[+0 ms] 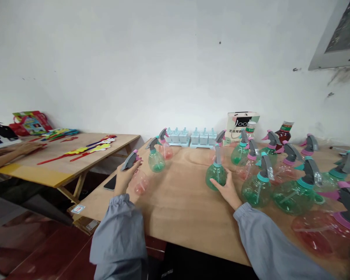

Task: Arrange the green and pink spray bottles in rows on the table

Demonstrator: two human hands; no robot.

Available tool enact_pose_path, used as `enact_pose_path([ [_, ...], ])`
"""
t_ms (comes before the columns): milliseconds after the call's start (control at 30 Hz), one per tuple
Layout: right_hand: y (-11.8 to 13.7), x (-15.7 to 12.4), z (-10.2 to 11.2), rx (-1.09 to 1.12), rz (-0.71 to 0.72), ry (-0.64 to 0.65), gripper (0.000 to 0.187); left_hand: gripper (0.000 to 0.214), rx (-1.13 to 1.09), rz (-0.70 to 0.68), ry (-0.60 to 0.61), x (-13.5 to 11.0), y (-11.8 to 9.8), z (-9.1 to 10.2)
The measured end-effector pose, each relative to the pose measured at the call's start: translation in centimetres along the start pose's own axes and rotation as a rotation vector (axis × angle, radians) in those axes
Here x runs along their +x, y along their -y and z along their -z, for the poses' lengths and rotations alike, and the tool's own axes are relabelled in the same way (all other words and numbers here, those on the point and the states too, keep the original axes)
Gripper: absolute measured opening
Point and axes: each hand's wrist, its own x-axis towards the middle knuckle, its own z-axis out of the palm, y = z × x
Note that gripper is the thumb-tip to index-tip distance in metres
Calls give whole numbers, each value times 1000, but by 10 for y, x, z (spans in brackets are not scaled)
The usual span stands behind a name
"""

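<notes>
Open table (177, 206) lies between the left hand (124, 175) and right hand (228, 188), leaving a passage; ice moulds (203, 138) block its far end, and spray bottles (293, 198) crowd the right.

There, the left hand (125, 175) masks the pink bottle (141, 183) at its neck, while the right edge clips the nearest sprayer (317, 229)!

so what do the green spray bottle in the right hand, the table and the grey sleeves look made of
Green spray bottle in the right hand: likely glossy plastic, since it's see-through.
Table: perhaps smooth wooden board; brown, softly shiny, faintly patterned.
Grey sleeves: matte fabric, creased; fibre unclear.
</notes>
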Motion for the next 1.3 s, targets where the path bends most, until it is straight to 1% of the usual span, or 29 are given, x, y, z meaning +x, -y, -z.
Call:
enact_pose_path([
  [67,0,0,1,6,-1,13,89,42,25,-58,-19,10,7,-8],
  [133,1,-1,2,15,-10,24,87,47,26,-123,-19,17,10,-16],
  [200,2,-1,2,27,-22,31,86,60,31,-196,-20,20,14,-19],
  [267,2,-1,3,36,-38,38,87,83,57,-292,-80,19,19,-17],
  [300,3,-1,3,41,-48,39,88,95,75,-352,-150,17,22,-14],
  [333,3,-1,3,44,-56,41,89,103,92,-418,-257,15,25,-11],
  [367,3,-1,3,44,-58,40,90,106,108,-486,-390,12,27,-8],
  [433,3,-1,3,26,-36,39,91,105,117,-650,-684,1,27,-5],
  [467,3,-2,3,10,-13,45,90,104,105,-737,-785,-6,23,-6],
  [500,3,-3,2,-8,14,57,89,103,84,-813,-820,-16,16,-10],
  [533,4,-4,1,-25,39,76,86,101,52,-873,-771,-27,6,-17],
  [567,6,-6,-1,-37,60,102,84,96,25,-876,-611,-40,-6,-27],
  [600,7,-9,-2,-44,75,135,83,88,9,-832,-394,-55,-21,-40],
  [667,11,-17,-7,-40,95,213,82,72,-24,-674,138,-85,-51,-70],
  [700,13,-21,-10,-33,108,252,83,73,-71,-596,371,-99,-64,-88],
  [733,14,-26,-13,-24,126,289,83,82,-135,-521,544,-110,-74,-105],
  [767,15,-30,-15,-15,146,319,83,88,-205,-442,644,-120,-81,-121],
  [833,17,-37,-19,-10,173,349,84,89,-308,-280,786,-130,-84,-149],
  [867,17,-40,-20,-11,181,357,85,85,-341,-220,813,-132,-81,-158],
  [933,17,-41,-19,-9,197,379,85,76,-388,-149,819,-132,-72,-168],
  [1000,16,-37,-17,2,209,378,74,73,-429,-102,773,-127,-62,-168],
  [1033,15,-34,-15,1,205,350,67,73,-444,-67,740,-123,-59,-164],
  [1100,10,-21,-13,-34,169,214,57,71,-466,23,652,-117,-54,-157],
  [1133,6,-13,-13,-67,146,121,56,67,-481,68,611,-114,-53,-154],
  [1200,-5,6,-15,-145,121,-54,63,56,-532,131,554,-110,-52,-150],
  [1233,-11,16,-18,-184,122,-119,68,51,-559,148,544,-109,-52,-150],
  [1300,-25,36,-25,-246,138,-191,81,41,-572,153,518,-107,-51,-150],
])
